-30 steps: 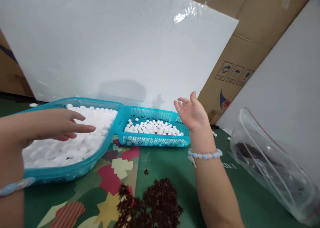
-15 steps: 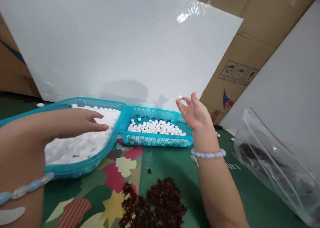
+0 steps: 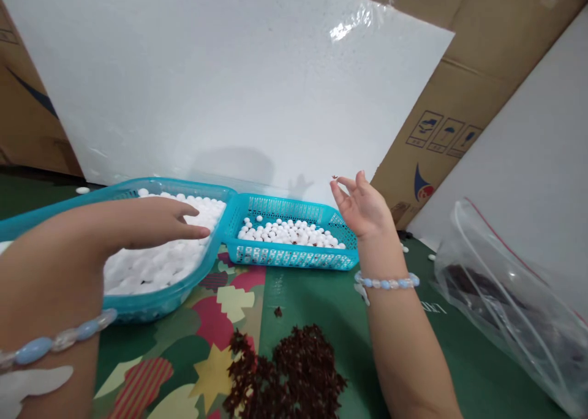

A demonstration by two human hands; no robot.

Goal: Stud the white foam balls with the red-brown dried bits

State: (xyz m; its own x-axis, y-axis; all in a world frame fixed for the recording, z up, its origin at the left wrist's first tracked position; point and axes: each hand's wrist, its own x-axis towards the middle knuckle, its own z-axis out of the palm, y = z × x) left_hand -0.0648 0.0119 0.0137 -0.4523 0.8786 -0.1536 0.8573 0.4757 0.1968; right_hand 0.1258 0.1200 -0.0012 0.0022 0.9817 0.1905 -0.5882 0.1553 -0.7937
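Observation:
My right hand [image 3: 362,207] is raised with its palm showing. Its fingertips pinch a small brown star-shaped piece [image 3: 334,177]; any white ball with it is hard to make out against the white board. Over the larger blue basket [image 3: 184,290], full of white balls [image 3: 151,266], my left hand [image 3: 160,223] hovers with fingers stretched out and nothing visible in them. A smaller blue basket [image 3: 294,260] between the hands holds more white balls [image 3: 294,232], some with brown specks. Below lies a heap of dark brown star-shaped pieces [image 3: 307,370].
A white board [image 3: 257,82] leans against cardboard boxes [image 3: 459,100] at the back. On the right stands a clear zip bag [image 3: 505,302] with dark contents. Single white balls lie on the green patterned surface [image 3: 294,296], with one loose brown piece [image 3: 278,312].
At my right fingertips a white ball showed before; now a brown star-shaped piece shows there. Both hands shift slightly right in view, along with the whole scene.

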